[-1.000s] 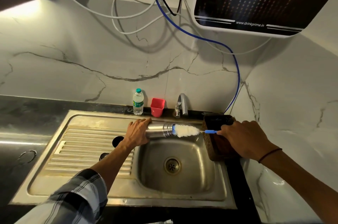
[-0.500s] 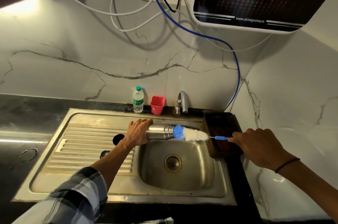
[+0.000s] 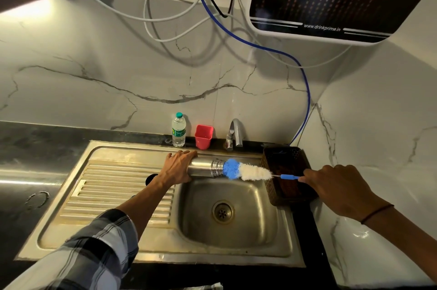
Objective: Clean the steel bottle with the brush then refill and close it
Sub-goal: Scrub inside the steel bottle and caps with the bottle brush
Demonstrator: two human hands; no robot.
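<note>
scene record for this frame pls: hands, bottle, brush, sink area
left hand: grips steel bottle, held sideways over sink
right hand: holds brush by its blue handle
brush: bristles outside the bottle mouth, blue tip at opening
bottle cap: off
behind sink: plastic water bottle, red cup, tap

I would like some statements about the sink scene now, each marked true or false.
1. The left hand holds the steel bottle lying sideways over the sink. True.
2. The brush is wholly inside the bottle. False: its bristles are outside, at the mouth.
3. The right hand holds the brush by its blue handle. True.
4. The red cup stands in the basin. False: it stands behind the sink, beside the plastic bottle.
</note>
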